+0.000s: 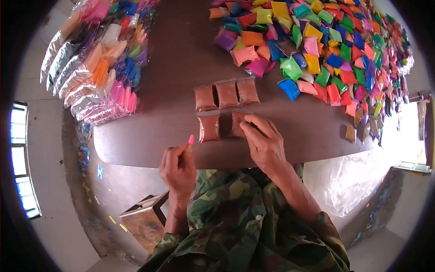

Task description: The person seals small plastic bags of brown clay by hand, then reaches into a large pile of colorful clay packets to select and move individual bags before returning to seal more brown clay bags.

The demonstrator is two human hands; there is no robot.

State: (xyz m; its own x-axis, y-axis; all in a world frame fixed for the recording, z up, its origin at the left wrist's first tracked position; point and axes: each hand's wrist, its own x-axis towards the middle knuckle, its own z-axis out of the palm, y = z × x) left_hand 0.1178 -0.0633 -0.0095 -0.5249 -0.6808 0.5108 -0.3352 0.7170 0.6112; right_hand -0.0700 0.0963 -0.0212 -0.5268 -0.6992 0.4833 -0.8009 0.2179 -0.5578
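Observation:
My left hand (178, 167) is closed in a pinch on a small pink piece (191, 139), just over the table's front edge. My right hand (265, 141) has its fingertips on a brown packet (236, 124), partly covering it. To the left of that packet lies another brown packet (209, 127), untouched. Behind these two, a row of three brown packets (227, 94) lies side by side on the dark table (176, 59).
Many small coloured packets (312, 63) are heaped at the right and back right. Clear bags with coloured items (97, 68) lie at the left. A small brown packet (350, 133) sits near the right front edge. A wooden stool (144, 222) stands below at the left.

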